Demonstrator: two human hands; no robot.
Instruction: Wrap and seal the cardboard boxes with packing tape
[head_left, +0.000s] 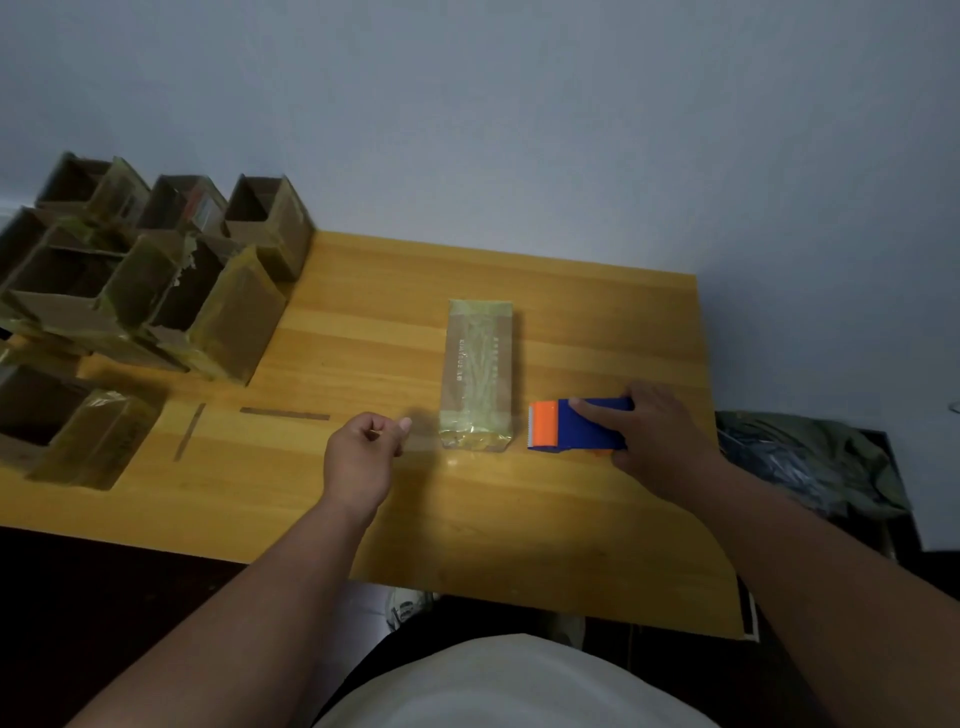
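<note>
Box (479, 374): on counter (363, 519), between your hands.
Right hand (660, 431): grasping dispenser (579, 431).
Left hand (358, 457): pinching something; tape unclear.
Risk: you may let slack tape wrinkle or self-stick.

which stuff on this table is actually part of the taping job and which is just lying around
In the job:
- taped box lying flat mid-table
- blue and orange tape dispenser, held by the right hand
- left hand, pinching what looks like a clear tape end
- open cardboard boxes stacked at the left

Lying about:
- two tape strips stuck on the wooden table
- dark bag off the right edge
</note>
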